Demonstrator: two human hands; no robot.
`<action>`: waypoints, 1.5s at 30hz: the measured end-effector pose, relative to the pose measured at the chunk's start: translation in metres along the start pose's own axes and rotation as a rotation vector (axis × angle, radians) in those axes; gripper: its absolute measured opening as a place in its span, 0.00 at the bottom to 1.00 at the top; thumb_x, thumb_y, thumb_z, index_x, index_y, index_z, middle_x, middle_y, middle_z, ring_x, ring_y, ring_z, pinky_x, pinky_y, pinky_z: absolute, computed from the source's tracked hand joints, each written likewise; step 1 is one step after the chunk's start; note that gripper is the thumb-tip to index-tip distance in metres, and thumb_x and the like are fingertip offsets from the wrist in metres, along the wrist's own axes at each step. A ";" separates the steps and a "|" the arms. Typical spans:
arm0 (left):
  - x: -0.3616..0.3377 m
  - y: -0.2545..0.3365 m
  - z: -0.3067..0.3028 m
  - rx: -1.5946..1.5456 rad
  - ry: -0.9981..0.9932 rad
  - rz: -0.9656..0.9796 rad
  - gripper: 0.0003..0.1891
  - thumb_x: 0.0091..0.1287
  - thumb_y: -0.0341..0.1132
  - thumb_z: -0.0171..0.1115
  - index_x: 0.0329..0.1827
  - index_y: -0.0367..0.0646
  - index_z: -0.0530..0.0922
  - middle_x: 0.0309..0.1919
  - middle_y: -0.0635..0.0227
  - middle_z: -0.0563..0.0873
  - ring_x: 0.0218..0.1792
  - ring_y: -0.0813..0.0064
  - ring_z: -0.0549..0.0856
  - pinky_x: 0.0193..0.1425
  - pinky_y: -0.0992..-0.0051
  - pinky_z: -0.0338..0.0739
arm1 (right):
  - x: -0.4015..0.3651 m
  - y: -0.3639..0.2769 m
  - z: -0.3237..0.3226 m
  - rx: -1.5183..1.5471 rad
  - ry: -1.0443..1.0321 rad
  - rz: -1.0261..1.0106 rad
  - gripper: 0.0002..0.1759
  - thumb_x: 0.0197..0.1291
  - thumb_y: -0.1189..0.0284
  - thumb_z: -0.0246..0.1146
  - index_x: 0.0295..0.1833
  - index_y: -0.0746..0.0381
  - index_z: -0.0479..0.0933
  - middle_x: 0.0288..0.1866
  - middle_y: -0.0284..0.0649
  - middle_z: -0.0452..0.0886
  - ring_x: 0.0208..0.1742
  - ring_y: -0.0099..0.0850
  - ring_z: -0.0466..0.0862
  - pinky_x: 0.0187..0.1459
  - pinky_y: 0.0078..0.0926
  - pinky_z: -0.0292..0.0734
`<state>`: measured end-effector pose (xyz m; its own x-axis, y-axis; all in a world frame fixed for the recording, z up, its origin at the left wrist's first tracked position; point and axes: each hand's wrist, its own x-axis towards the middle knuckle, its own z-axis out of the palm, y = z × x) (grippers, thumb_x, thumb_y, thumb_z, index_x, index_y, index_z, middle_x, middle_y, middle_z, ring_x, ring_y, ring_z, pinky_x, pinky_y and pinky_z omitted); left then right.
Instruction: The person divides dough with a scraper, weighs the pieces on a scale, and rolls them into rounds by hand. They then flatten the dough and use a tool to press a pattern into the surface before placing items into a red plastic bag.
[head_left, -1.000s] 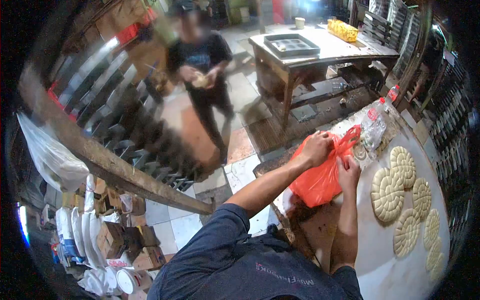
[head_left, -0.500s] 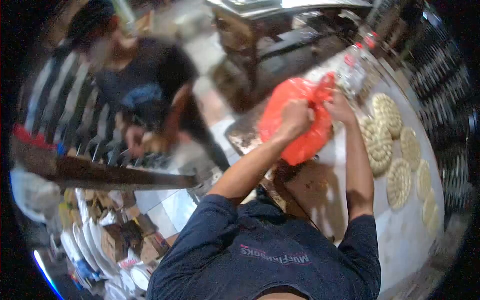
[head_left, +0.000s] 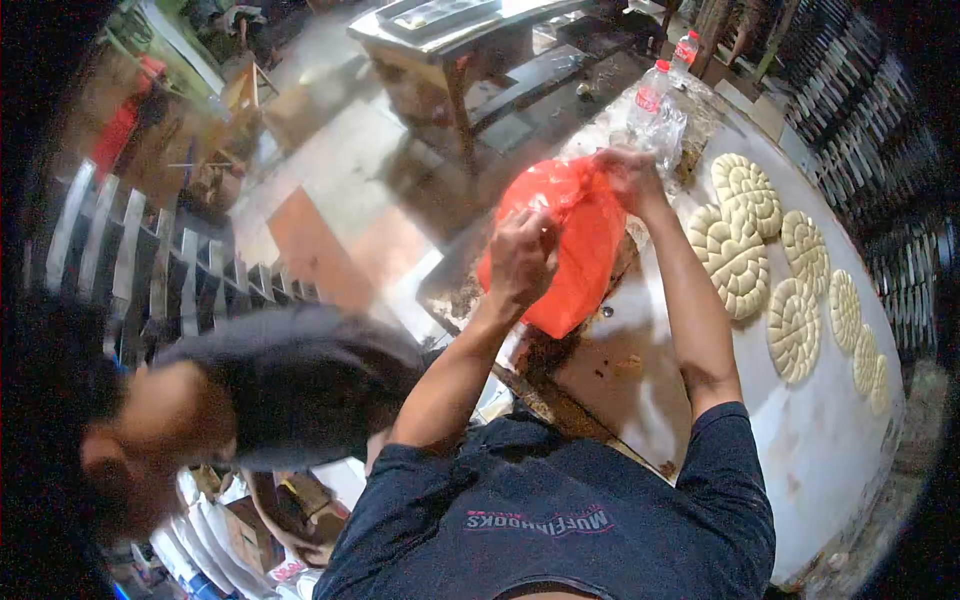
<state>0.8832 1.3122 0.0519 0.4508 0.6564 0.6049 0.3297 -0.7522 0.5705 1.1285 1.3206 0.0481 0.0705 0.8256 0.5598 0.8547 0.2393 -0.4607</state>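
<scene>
A red plastic bag (head_left: 575, 255) hangs over the near corner of the table, bulging as if filled; its contents are hidden. My left hand (head_left: 525, 255) is closed with fingers curled on the bag's left side. At the bag's gathered top right, my right hand (head_left: 630, 180) grips the plastic, slightly blurred. Just beyond that hand stands a clear bottle with a red cap (head_left: 655, 100), beside crumpled clear plastic. To the right of my right forearm lie several flat rounds of patterned dough (head_left: 730, 260) on the pale tabletop (head_left: 820, 460).
A second red-capped bottle (head_left: 685, 52) stands farther back. Another person (head_left: 300, 385) bends down close on my left, over boxes and white sacks (head_left: 215, 550). A wooden table with a tray (head_left: 430, 15) is across the floor. Slatted woven walling (head_left: 860, 110) borders the right.
My left hand has moved left and down along the bag, apart from my right hand. The other person has bent down toward the boxes. My view has shifted.
</scene>
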 end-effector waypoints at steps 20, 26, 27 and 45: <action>0.017 0.028 -0.024 0.198 -0.046 0.091 0.07 0.57 0.37 0.63 0.36 0.46 0.79 0.33 0.66 0.81 0.39 0.63 0.76 0.45 0.64 0.65 | -0.016 -0.055 -0.043 0.071 -0.058 -0.121 0.10 0.39 0.80 0.63 0.33 0.63 0.78 0.34 0.42 0.81 0.39 0.38 0.80 0.48 0.33 0.72; 0.014 0.042 -0.038 0.020 0.170 0.172 0.09 0.57 0.39 0.64 0.33 0.43 0.78 0.31 0.63 0.79 0.35 0.61 0.75 0.43 0.62 0.68 | -0.017 -0.096 -0.056 0.510 -0.247 -0.013 0.06 0.42 0.83 0.58 0.30 0.66 0.75 0.28 0.38 0.78 0.34 0.27 0.78 0.42 0.25 0.73; 0.016 0.041 -0.039 -0.002 0.087 0.162 0.09 0.57 0.39 0.64 0.32 0.42 0.78 0.30 0.63 0.78 0.35 0.60 0.74 0.43 0.62 0.68 | -0.015 -0.098 -0.056 0.452 -0.258 -0.035 0.07 0.40 0.83 0.58 0.30 0.66 0.75 0.27 0.36 0.76 0.33 0.25 0.76 0.40 0.24 0.72; 0.004 0.043 -0.075 -0.372 -0.111 0.164 0.14 0.52 0.32 0.67 0.23 0.39 0.67 0.23 0.62 0.72 0.27 0.61 0.74 0.32 0.68 0.68 | -0.015 -0.060 -0.055 0.438 0.541 0.410 0.17 0.53 0.88 0.60 0.48 0.60 0.73 0.33 0.30 0.71 0.34 0.18 0.76 0.34 0.14 0.71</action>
<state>0.8368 1.2862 0.1206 0.5657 0.5042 0.6525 -0.0666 -0.7608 0.6456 1.1047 1.2660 0.1052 0.6699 0.5566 0.4914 0.4353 0.2418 -0.8672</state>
